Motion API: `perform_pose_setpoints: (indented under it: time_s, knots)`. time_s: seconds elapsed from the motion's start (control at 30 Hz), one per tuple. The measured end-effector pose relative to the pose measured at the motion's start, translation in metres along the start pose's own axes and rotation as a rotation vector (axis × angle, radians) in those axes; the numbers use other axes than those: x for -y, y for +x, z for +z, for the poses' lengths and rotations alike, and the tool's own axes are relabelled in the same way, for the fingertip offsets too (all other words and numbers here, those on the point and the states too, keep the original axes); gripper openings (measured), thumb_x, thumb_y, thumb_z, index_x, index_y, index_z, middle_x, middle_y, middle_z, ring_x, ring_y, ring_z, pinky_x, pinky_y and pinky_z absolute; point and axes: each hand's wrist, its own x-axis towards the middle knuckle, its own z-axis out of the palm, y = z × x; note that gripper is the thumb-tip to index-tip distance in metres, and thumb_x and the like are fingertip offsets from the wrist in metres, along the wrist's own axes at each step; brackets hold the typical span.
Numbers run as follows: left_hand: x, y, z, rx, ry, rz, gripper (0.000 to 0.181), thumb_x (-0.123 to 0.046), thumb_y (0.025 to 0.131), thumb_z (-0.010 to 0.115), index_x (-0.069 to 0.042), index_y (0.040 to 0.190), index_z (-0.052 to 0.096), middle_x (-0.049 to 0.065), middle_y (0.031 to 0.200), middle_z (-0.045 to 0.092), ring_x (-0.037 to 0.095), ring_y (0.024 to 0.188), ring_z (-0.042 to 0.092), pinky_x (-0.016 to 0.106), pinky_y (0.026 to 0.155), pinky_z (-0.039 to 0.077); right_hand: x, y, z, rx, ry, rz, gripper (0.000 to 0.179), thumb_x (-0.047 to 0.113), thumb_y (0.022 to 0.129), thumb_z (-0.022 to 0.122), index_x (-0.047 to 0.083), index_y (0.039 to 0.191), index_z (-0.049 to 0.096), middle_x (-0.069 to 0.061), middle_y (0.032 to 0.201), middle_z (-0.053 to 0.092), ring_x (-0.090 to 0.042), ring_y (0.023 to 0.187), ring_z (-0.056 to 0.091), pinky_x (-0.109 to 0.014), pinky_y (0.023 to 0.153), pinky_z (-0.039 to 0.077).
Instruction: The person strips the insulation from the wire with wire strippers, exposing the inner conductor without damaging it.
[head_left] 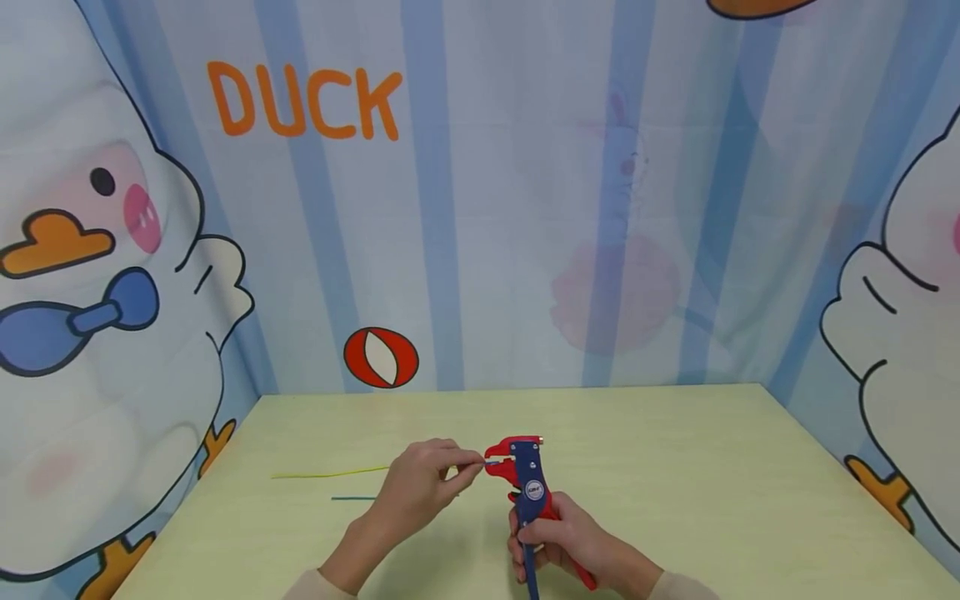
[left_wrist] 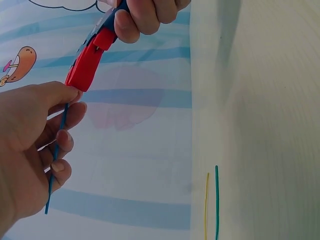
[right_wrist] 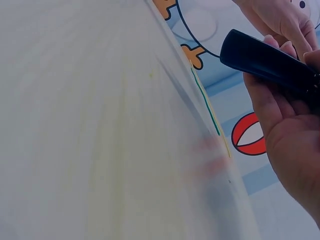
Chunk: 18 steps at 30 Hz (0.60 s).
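Note:
My left hand point(head_left: 420, 487) pinches a thin blue wire point(left_wrist: 48, 201) between thumb and forefinger. The wire runs down across the palm side of the other fingers, and its upper end enters the red jaws of a wire stripper. My right hand point(head_left: 573, 537) grips this blue and red wire stripper point(head_left: 531, 471) by its handles, holding it upright above the table with the head toward the left hand. In the left wrist view, the left fingertips are right at the red head point(left_wrist: 86, 67). The right wrist view shows a dark handle point(right_wrist: 265, 57) lying across the right hand.
On the pale yellow table point(head_left: 675, 467) lie a yellow wire point(head_left: 322, 475) and a shorter green-blue wire point(head_left: 352, 498), left of and partly behind the left hand. A striped curtain point(head_left: 510, 208) with duck drawings surrounds the table at the back and sides.

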Motion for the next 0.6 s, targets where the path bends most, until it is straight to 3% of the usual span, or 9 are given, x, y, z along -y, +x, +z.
perform_pose_setpoints:
  time_s: [0.6]
  knots:
    - [0.0027, -0.0005, 0.0022, 0.008, -0.018, 0.007, 0.007, -0.018, 0.090, 0.076, -0.017, 0.094, 0.081, -0.011, 0.078, 0.070, 0.003, 0.063, 0.048, 0.021, 0.056, 0.044, -0.0009, -0.0014, 0.0034, -0.103, -0.059, 0.030, 0.016, 0.015, 0.101, 0.052, 0.000, 0.107, 0.056, -0.007, 0.084, 0.065, -0.018, 0.075, 0.063, -0.032, 0.074, 0.057]
